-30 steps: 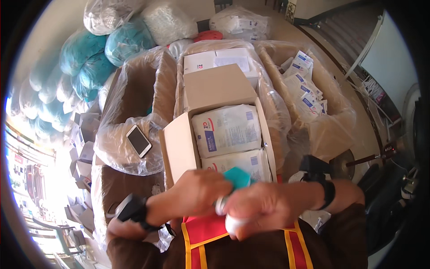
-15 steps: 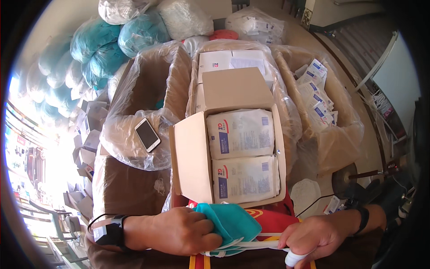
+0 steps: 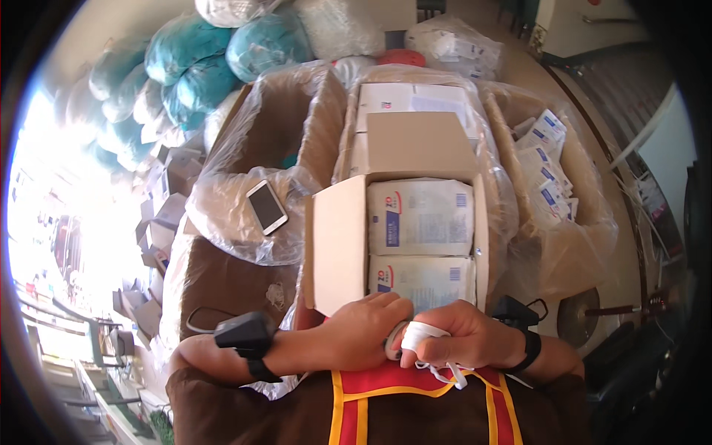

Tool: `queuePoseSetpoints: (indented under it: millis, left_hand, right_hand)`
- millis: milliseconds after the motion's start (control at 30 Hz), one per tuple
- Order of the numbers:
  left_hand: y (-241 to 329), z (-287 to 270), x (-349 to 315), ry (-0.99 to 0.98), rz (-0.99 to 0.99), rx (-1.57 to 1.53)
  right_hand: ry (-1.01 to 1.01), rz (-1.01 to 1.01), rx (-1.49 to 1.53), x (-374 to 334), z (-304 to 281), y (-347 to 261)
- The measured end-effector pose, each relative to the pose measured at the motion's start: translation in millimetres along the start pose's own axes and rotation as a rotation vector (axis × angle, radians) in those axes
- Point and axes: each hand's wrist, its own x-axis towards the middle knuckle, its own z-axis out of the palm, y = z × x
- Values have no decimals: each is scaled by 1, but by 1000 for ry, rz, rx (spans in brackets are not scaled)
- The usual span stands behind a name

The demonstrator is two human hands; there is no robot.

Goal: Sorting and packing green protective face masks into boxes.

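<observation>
My left hand and my right hand meet in front of the open carton, their fingers curled in close together. A white band is wrapped around a finger of the right hand. White elastic straps dangle below that hand, which is closed on them. A small greyish thing shows between the two hands, too covered to name. What my left fingers hold is hidden behind the back of the hand. The teal mask is not visible now. Two stacks of white printed packets fill the open carton.
Left of the carton, a phone lies on plastic over a lined box. Another lined box at right holds loose white packets. Closed white cartons stand behind. Stuffed teal bags are piled at back left.
My hands have come together and moved up to the carton's near edge, the right one leftward. The teal mask has gone from sight. The view has shifted, so the surroundings appear further right.
</observation>
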Motion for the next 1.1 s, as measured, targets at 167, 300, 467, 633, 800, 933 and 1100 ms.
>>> queuePoseSetpoints:
  millis: [167, 300, 467, 633, 800, 933, 1100]
  left_hand:
    - [-8, 7, 6, 79, -11, -53]
    - [-5, -13, -1, 129, 251, 223]
    - [19, -49, -37, -78, 402, 222]
    - [23, -50, -44, -92, 428, 188]
    - [25, -54, -46, -98, 441, 203]
    - [28, -54, -48, -85, 443, 226]
    - [29, -54, -42, -117, 420, 200]
  right_hand:
    - [-4, -142, -101, 13, -1, 1]
    - [-132, -177, -356, -3, 5, -32]
    - [-291, -272, -410, -48, 6, -41]
    - [-152, -230, -435, -62, 14, -55]
    - [-143, -233, -463, -74, 12, -56]
    - [-144, -244, -477, -83, 10, -55]
    - [-132, -215, -455, -88, -1, -48]
